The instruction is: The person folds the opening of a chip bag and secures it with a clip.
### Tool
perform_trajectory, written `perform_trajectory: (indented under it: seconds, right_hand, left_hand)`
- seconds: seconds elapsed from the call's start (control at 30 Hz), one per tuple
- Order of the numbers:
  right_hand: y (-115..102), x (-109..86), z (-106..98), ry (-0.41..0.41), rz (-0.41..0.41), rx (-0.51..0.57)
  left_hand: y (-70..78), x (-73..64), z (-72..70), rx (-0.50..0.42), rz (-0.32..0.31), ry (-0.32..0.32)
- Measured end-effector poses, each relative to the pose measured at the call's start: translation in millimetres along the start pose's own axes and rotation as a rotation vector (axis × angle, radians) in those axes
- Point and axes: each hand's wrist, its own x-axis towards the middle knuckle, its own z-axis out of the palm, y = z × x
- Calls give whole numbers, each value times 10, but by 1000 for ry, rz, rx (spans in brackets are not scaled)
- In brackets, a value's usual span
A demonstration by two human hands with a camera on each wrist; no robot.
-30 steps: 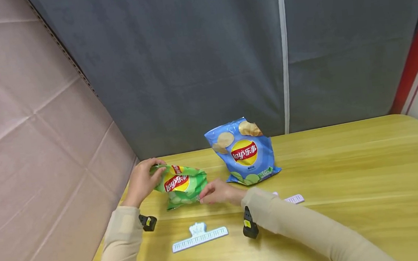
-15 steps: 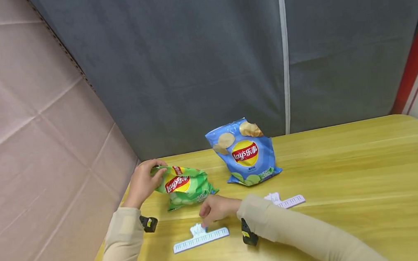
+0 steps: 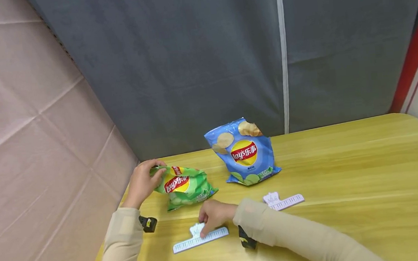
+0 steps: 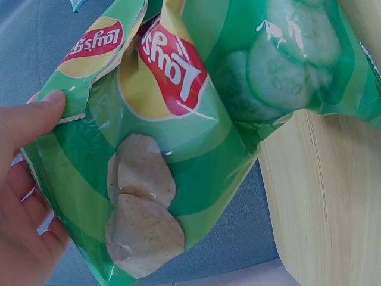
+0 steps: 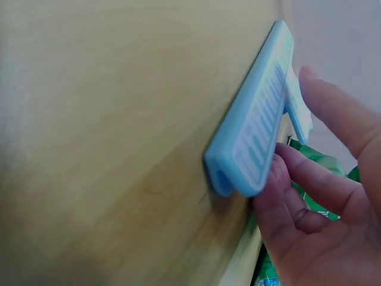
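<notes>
A green Lay's chip bag (image 3: pixel 187 186) leans at the left of the table, its top folded over. My left hand (image 3: pixel 141 184) grips the fold; in the left wrist view the thumb (image 4: pixel 52 102) presses on it and the fingers are behind the bag. A light-blue bag clip (image 3: pixel 189 243) with piano-key stripes lies in front. My right hand (image 3: pixel 216 213) is over it. In the right wrist view the thumb (image 5: pixel 333 107) is beside the clip's handle (image 5: pixel 299 110), and the other fingers are at its near edge, loosely bent. Whether the thumb touches the handle is unclear.
A blue Lay's chip bag (image 3: pixel 244 152) stands upright behind, right of the green one. A lilac bag clip (image 3: pixel 290 201) lies to the right, near the right sleeve (image 3: pixel 288 231). A grey curtain (image 3: pixel 196 65) hangs behind the wooden table (image 3: pixel 365 166).
My right hand has left the green bag's lower right corner and come down toward me to the light-blue bag clip. The left hand keeps its hold on the fold.
</notes>
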Motion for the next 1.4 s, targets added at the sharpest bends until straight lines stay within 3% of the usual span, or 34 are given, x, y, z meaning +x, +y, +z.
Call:
perform_trajectory:
  seconds: [0.23,0.63,0.9,1.2,1.4]
  right_hand:
    - [-18,19,33,18,-60,-176]
    - [-76,5,70,39,-49,-249]
    - [-48,38,47,-4,51,-109]
    - [22,44,-26,1,146,209]
    - [79,59,-33,-11,180,331]
  left_hand:
    - [5,2,-10,-2,3,-12]
    - [1,-10,-14,-13,-10,-32]
    - [-17,-8,-12,-20,-1,-25]
    - [-14,-9,-23,-15,-4,-26]
    - [-15,-14,-21,-20,-2,-31]
